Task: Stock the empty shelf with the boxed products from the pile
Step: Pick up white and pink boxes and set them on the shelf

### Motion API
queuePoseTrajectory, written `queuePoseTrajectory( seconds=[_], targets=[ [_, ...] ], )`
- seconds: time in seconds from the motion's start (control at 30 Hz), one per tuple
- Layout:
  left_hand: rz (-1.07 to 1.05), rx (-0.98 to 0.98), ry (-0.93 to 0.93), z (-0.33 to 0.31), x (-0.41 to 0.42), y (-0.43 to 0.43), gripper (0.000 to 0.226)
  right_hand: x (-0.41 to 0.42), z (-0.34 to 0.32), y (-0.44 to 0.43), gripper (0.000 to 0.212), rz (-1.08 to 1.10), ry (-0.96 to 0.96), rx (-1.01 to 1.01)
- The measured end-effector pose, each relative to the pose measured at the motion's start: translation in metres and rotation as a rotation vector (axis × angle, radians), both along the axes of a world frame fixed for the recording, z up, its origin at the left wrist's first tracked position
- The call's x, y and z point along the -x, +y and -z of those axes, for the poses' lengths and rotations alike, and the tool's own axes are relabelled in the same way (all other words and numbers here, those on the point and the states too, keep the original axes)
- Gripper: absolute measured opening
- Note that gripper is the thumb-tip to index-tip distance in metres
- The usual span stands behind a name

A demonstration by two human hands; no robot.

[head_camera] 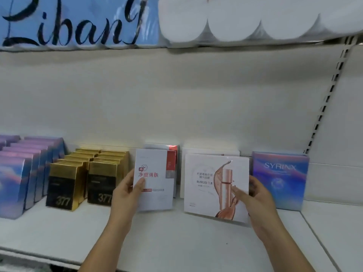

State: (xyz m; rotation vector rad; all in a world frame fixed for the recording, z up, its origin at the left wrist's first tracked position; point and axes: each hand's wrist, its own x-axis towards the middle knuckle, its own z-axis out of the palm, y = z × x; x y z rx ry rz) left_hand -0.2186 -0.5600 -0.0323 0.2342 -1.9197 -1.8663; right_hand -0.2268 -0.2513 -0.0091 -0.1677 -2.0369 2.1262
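Alignment matters: left hand (127, 190) pinches the red-lettered box (156, 195), right hand (257, 197) grips the Marubi box (206, 197), both right of the gold boxes (98, 181); seat each flush, upright.

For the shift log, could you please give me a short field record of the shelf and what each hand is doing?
left hand: grips the red-lettered white box, upright on the shelf
right hand: grips the MARUBI box, face forward
left of them: gold 377 boxes, then purple-blue boxes
right of them: SYRINX box
level above: wrapped paper rolls
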Motion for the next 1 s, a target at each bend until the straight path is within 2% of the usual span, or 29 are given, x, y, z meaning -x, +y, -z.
queuePoseTrajectory(
  seconds=[0.17,0.27,0.33,0.43,1.0],
  targets=[
    [0.009,0.055,0.011,0.016,0.021,-0.004,0.033,-0.001,0.004,-0.019,0.044,0.149,0.015,-0.165],
    [-0.039,0.087,0.011,0.024,0.028,-0.008,0.026,-0.008,0.012,-0.033,0.045,0.265,0.030,-0.205],
    [-0.064,0.163,-0.006,0.026,0.035,-0.012,0.030,-0.009,0.011,-0.039,0.044,0.315,0.047,-0.216],
    [-0.119,0.228,-0.046,0.024,0.038,-0.012,0.037,-0.007,0.006,-0.042,0.046,0.325,0.066,-0.288],
    [-0.174,0.227,-0.001,0.015,0.048,-0.003,0.037,0.010,0.004,-0.042,0.044,0.348,0.016,-0.496]
  ],
)
